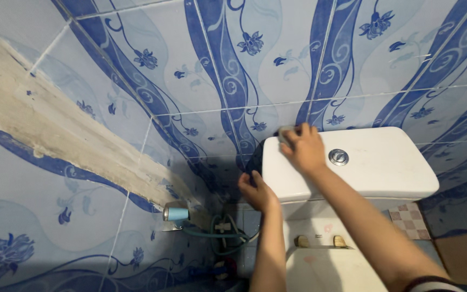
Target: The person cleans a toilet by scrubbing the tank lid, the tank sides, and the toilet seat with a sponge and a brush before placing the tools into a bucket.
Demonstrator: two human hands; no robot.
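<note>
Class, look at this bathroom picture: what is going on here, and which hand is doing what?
A person is leaning over a white toilet cistern set against a blue flowered tile wall. The right hand presses a small grey pad or sponge onto the back left corner of the cistern lid, beside the round chrome flush button. The left hand rests flat against the cistern's left side. Below, the toilet lid is closed, and a hose runs along the wall.

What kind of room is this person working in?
Most likely a bathroom: a white toilet cistern with a flush button, blue flowered wall tiles, and a hose by the wall.
</note>
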